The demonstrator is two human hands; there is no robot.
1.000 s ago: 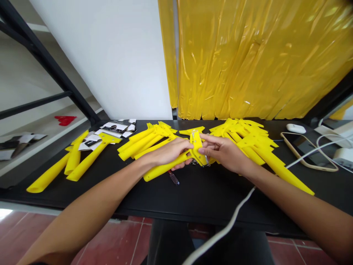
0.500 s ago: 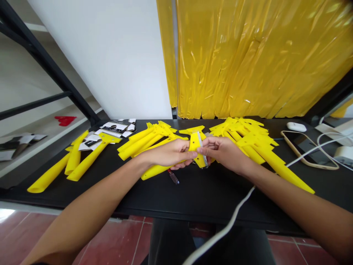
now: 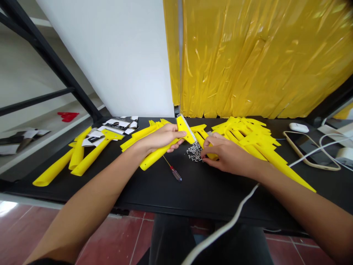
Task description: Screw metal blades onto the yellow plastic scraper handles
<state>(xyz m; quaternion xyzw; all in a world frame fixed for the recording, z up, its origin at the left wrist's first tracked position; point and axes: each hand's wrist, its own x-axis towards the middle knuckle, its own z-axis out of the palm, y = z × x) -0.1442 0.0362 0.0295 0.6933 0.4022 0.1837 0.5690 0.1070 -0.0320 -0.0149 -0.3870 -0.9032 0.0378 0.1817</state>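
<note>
My left hand [image 3: 167, 137] is closed round the handle of a yellow scraper [image 3: 154, 156], whose wide head carries a metal strip along its edge and points up to the right. My right hand [image 3: 220, 151] reaches down at the right side of a heap of small screws [image 3: 194, 151], thumb and fingertips drawn together. Whatever is between those fingertips is too small to make out. A screwdriver [image 3: 175, 173] with a clear and red handle lies on the black table [image 3: 209, 195] below the scraper.
Several yellow scrapers [image 3: 248, 136] are piled at right, others [image 3: 91, 154] lie at left beside black-and-white cards [image 3: 121, 125]. A phone [image 3: 309, 147], a white earbud case [image 3: 299, 127] and cables are far right. A white cable [image 3: 234, 221] crosses the table's front edge.
My right hand has left the scraper's head and moved down to the screws. The scraper, still in my left hand, has turned so its head tilts; the screws and screwdriver now show more.
</note>
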